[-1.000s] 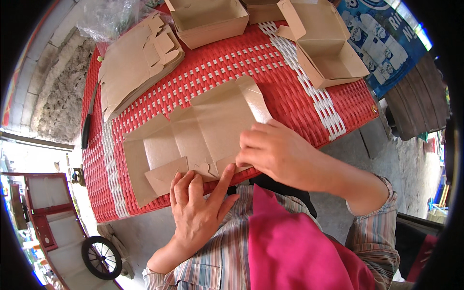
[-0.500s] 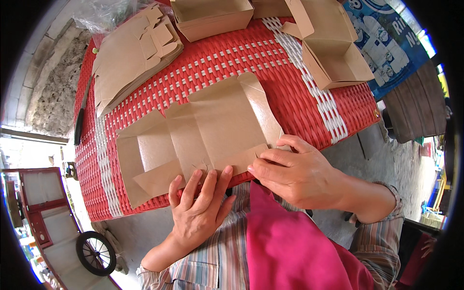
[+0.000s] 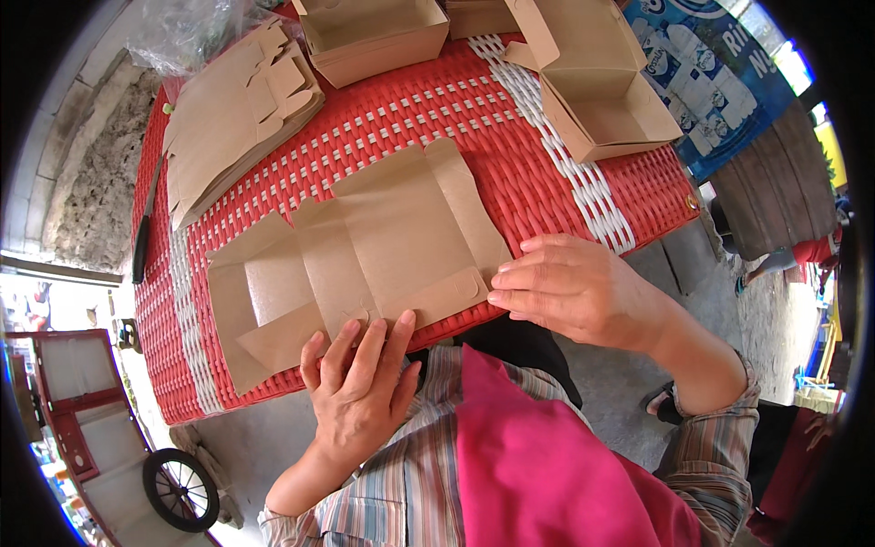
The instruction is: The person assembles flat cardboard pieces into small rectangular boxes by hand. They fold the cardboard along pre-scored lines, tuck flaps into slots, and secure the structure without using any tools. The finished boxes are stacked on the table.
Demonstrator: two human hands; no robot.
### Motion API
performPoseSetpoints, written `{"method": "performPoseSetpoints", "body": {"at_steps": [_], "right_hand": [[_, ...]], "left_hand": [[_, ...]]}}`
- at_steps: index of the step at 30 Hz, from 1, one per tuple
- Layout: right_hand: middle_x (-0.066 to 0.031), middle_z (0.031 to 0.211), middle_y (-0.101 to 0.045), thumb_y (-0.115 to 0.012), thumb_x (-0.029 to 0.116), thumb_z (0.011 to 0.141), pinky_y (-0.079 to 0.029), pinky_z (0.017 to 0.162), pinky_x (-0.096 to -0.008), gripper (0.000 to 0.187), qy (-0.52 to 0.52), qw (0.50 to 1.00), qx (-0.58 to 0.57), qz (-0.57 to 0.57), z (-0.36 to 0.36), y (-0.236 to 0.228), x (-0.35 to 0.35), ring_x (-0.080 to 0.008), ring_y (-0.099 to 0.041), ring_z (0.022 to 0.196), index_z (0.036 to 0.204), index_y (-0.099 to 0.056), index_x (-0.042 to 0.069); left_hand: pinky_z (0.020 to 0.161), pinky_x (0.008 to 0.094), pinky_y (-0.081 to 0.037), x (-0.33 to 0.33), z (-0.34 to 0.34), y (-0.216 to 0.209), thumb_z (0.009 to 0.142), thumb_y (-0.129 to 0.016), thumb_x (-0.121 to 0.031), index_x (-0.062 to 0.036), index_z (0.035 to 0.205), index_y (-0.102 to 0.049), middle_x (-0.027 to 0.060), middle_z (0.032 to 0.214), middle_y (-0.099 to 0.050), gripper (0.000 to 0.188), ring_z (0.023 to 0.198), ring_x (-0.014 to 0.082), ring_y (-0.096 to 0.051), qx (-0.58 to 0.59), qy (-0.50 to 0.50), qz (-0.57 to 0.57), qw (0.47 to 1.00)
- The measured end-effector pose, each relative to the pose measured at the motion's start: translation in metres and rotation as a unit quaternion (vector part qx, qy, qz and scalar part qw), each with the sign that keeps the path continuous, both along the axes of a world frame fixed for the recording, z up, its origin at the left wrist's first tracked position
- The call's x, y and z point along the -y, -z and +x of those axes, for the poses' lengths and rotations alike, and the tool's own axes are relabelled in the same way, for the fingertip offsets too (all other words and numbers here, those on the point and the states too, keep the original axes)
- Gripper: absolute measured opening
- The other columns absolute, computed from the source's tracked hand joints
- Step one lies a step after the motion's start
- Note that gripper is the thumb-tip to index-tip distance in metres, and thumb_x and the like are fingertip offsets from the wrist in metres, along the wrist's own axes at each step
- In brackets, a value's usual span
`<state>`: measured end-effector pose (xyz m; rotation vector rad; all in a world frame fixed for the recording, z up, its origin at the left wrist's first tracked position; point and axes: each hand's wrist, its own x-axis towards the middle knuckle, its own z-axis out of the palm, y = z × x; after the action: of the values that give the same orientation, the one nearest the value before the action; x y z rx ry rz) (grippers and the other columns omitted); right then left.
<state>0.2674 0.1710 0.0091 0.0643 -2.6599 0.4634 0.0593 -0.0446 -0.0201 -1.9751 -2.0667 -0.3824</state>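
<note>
Fingers of the left hand [image 3: 354,392] are spread and laid nearly straight, their tips on the near side of an unfolded brown card [image 3: 401,232], gripping nothing; the thumb stands apart. Fingers of the right hand [image 3: 583,292] lie close together, almost straight, tips at the card's near right corner; the thumb is hidden, so whether they pinch it I cannot tell. Flaps [image 3: 437,298] along the card's near side are folded inward. It lies at the near edge of a red and white woven table [image 3: 529,187]. Left of it is a knife [image 3: 142,239], handle toward the near side. Farther left lies a stack [image 3: 232,118] of flat brown cards, with a clear bag [image 3: 187,36] beyond. An open box [image 3: 378,50] stands at the far middle, another, cut off by the frame, just right of it. Far right sits a box with raised lid [image 3: 611,109], near a blue sheet [image 3: 697,87].
</note>
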Motion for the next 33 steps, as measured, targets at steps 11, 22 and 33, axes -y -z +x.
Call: {"method": "performPoseSetpoints", "body": {"at_steps": [11, 22, 33], "right_hand": [[-0.0052, 0.099, -0.067, -0.075, 0.006, 0.083, -0.05, 0.079, -0.0355, 0.014, 0.191, 0.921, 0.031, -0.337, -0.026, -0.005, 0.009, -0.0238, -0.063, 0.084, 0.096, -0.069, 0.004], [-0.0001, 0.111, -0.066, -0.074, 0.017, 0.083, -0.04, 0.094, -0.0399, 0.032, 0.13, 0.99, 0.01, 0.045, 0.0, 0.006, 0.019, -0.0188, -0.06, 0.105, 0.113, -0.072, 0.01], [-0.0075, 0.107, -0.063, -0.071, 0.016, 0.087, -0.045, 0.091, -0.0435, 0.035, 0.2, 0.964, -0.049, -0.168, 0.008, 0.009, 0.012, -0.0267, -0.06, 0.097, 0.121, -0.067, 0.009]], "left_hand": [[0.112, 0.0477, -0.028, 0.0, 0.0, 0.0, 0.079, -0.076, -0.021, -0.015, 0.131, -0.065, 0.0026, 0.128, -0.053, 0.053, 0.124, 0.0234, -0.047, 0.012, 0.008, 0.0, 1.0], [0.111, 0.0457, -0.03, 0.001, -0.002, 0.003, 0.08, -0.074, -0.02, -0.0204, 0.128, -0.068, -0.0012, 0.129, -0.054, 0.049, 0.122, 0.0209, -0.048, 0.008, 0.002, 0.008, 1.0], [0.111, 0.0508, -0.033, 0.001, -0.007, -0.005, 0.074, -0.076, -0.012, -0.0133, 0.129, -0.067, 0.0056, 0.125, -0.058, 0.055, 0.121, 0.0265, -0.052, 0.086, 0.007, 0.019, 0.996]]}}
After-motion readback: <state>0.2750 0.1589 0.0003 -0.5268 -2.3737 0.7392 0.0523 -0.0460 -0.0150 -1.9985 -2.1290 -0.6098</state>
